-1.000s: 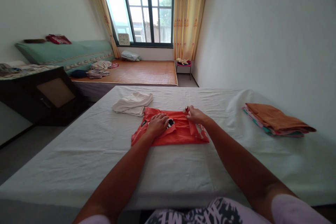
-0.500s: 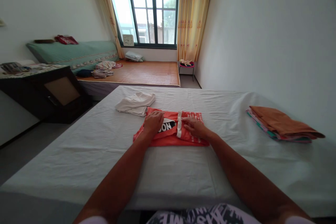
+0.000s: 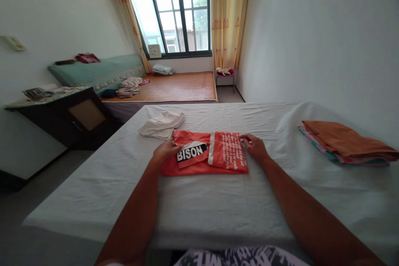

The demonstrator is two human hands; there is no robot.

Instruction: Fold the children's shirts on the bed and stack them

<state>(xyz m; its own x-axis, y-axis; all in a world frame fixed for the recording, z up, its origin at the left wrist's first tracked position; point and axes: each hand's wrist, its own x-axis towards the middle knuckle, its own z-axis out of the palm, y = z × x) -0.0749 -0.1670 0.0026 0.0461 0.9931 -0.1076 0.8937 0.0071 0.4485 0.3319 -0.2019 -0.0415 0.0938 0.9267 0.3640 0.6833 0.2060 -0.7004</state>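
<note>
A folded orange-red shirt (image 3: pixel 193 136) lies flat on the white-sheeted bed before me. It bears a black-and-white BISON print, a pale strip and lines of white lettering at the right. My left hand (image 3: pixel 165 152) is at its left edge, thumb over the cloth and the other fingers curled at the side, partly hidden. At the right edge, the bent thumb and fingertips of my right hand (image 3: pixel 254 146) close on the border near the upper corner. Just behind the shirt's left end rests a crumpled cream-white cloth (image 3: pixel 163 124).
A stack of folded clothes (image 3: pixel 346 139), brown on top, sits at the right of the white sheet (image 3: pixel 199 203). Beyond is a mat-covered bed (image 3: pixel 183 85) with clothes on it. A dark cabinet (image 3: pixel 65 114) stands left; a small stool (image 3: pixel 225 74) is under the curtain.
Both hands have moved outward from the top of the shirt to its left and right edges, uncovering the print and lettering. The view has shifted slightly.
</note>
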